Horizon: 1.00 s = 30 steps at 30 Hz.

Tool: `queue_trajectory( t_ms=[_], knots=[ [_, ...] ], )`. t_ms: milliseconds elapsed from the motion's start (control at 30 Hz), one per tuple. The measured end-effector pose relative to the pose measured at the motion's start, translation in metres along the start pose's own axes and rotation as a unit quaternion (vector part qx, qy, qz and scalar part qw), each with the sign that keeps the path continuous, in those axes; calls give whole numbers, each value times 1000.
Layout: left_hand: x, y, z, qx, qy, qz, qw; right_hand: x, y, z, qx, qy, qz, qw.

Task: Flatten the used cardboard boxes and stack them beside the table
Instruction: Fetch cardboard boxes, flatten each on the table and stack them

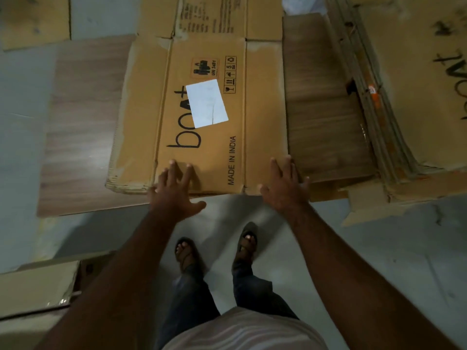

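A flattened brown cardboard box (202,117) with black lettering and a white label lies on the wooden table (80,127), its near edge at the table's front. My left hand (177,190) presses flat on the box's near edge, fingers spread and straight. My right hand (284,184) rests palm down on the near right flap, fingers straight. A stack of flattened boxes (404,102) lies to the right of the table.
Another flat cardboard sheet (32,18) lies at the far left. A carton (35,286) stands on the floor at the near left. My feet in sandals (217,248) stand on the grey floor just in front of the table.
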State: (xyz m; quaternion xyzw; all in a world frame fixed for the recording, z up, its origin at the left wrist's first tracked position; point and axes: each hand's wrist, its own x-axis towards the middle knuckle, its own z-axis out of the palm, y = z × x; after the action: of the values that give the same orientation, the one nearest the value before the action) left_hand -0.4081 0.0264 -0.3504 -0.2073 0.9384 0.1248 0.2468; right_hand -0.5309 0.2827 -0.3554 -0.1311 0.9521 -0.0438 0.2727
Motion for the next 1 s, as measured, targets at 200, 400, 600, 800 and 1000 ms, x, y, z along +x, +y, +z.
queue_trajectory(
  t_ms=[200,400,600,800,1000],
  knots=[
    [-31,27,27,-29,-7,23,999,36,34,-38,67,-56,14,996],
    [-18,-32,4,-211,83,-197,954,36,21,-35,119,14,65,991],
    [-11,-104,-8,-278,61,-285,915,29,10,-40,111,5,111,988],
    [-37,-122,-4,-399,82,-249,879,-1,13,-39,291,-11,184,939],
    [-65,-107,1,-411,134,-236,870,-52,-15,-32,261,65,189,945]
  ],
)
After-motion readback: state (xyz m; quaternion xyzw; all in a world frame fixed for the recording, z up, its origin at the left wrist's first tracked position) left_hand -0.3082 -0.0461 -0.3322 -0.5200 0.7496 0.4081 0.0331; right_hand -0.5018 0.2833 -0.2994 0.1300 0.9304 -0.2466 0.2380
